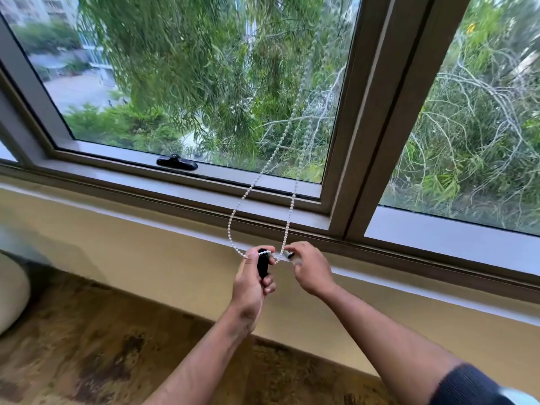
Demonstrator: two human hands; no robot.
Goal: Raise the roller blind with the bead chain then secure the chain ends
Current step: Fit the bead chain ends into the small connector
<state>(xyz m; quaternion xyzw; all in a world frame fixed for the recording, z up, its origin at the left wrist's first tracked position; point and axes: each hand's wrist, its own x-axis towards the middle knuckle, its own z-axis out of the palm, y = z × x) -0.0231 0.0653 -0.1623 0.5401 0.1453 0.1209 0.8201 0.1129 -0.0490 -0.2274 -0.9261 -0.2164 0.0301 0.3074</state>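
A white bead chain (pixel 287 128) hangs down in two strands in front of the window glass and ends at my hands below the sill. My left hand (pixel 252 283) grips an upright black chain holder (pixel 263 263), with one strand laid across its top. My right hand (pixel 311 267) pinches the other strand's end, where a small dark piece (pixel 290 254) shows at the fingertips. The two hands are a few centimetres apart. The blind itself is out of view above the frame.
A brown window frame (pixel 377 121) with a thick upright post stands right of the chain. A black window latch (pixel 176 162) sits on the lower frame to the left. The pale sill ledge (pixel 409 283) runs behind my hands. Patterned flooring lies below, a white rounded object (pixel 11 290) at the far left.
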